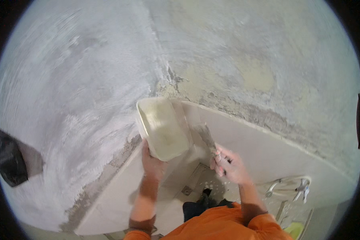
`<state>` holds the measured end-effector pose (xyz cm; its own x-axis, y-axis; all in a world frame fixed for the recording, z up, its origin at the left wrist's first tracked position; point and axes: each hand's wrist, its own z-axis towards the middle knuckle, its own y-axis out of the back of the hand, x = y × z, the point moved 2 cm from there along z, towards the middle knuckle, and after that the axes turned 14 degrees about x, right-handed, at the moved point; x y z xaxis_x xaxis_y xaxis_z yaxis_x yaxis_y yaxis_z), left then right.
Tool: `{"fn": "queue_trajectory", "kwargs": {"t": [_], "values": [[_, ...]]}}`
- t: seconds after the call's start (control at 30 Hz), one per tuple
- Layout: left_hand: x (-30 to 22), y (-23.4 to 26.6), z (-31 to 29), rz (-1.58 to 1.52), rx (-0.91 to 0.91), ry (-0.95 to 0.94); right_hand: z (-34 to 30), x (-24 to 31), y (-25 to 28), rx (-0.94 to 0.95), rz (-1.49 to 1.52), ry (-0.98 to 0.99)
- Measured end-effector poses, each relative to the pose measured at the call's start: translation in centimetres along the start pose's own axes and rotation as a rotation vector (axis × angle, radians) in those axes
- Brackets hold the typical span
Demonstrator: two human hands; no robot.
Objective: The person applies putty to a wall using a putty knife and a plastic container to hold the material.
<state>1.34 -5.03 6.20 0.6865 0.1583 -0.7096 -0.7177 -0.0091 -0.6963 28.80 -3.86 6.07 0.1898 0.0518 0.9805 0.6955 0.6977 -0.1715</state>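
Note:
My left hand (152, 162) grips the near end of a cream rectangular plaster tray (162, 128) and holds it tilted up in front of the wall corner. My right hand (228, 164) is closed on the handle of a flat metal trowel (206, 134). The trowel's grey smeared blade points up and left, and its tip lies beside the tray's right rim. Both hands are raised at the corner where two plastered walls (108, 80) meet above pale tiles (268, 148).
Grey and yellowish plaster covers both walls. Below it run pale wall tiles. A metal tap fitting (292, 188) sticks out of the tiles at lower right. A dark object (8, 158) hangs at the left edge. My orange shirt (224, 226) and dark trousers fill the bottom.

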Motion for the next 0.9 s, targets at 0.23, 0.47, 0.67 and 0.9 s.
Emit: {"fn": "queue_trajectory", "kwargs": {"t": [0.23,0.47,0.67,0.9], "values": [[2.8,0.9,-6.1,-0.206,-0.108,-0.106,-0.1,-0.9,-4.4,0.087,-0.508,0.053],[-0.2,1.6,-11.6,-0.040,-0.348,-0.392,0.1,-3.0,-9.1,0.431,-0.524,-0.014],[-4.6,4.1,-19.6,-0.113,-0.393,-0.699,-0.1,-3.1,-8.3,0.668,-0.548,0.150],[-7.0,4.4,-27.2,0.060,-0.406,-0.845,-1.5,-1.3,-10.3,0.638,-0.502,-0.059]]}}
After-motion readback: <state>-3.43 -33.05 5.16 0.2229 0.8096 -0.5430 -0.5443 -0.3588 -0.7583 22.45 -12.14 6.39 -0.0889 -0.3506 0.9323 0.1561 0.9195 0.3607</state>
